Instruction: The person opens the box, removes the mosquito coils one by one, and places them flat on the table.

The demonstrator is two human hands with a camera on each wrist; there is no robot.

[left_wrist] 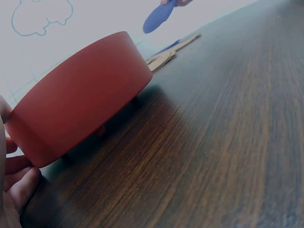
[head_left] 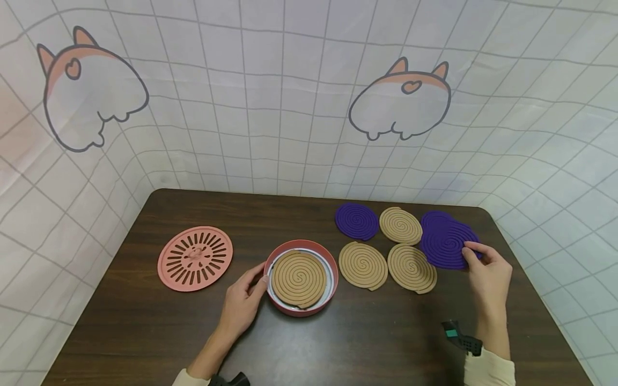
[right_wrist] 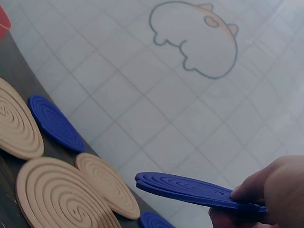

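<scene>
My left hand [head_left: 243,303] holds the left side of a round red mosquito coil holder [head_left: 301,312], thumb at the rim and fingers along the outer wall. Inside the holder, on its pale lining, lies a tan mosquito coil [head_left: 299,279]. Short feet under the holder show in the left wrist view. At the right, my right hand [head_left: 490,273] pinches the edge of a purple mosquito coil [head_left: 448,244] between thumb and fingers. That coil is held up off the table [left_wrist: 199,142], nearly flat in the right wrist view [right_wrist: 185,187], and overlaps another purple coil [head_left: 433,217] in the head view.
A pink slotted lid [head_left: 195,258] lies left of the holder. Several tan coils, among them one [head_left: 363,265] close to the holder, lie on its right. Another purple coil [head_left: 357,220] is at the back. A tiled-pattern curtain [head_left: 270,123] hangs behind the table.
</scene>
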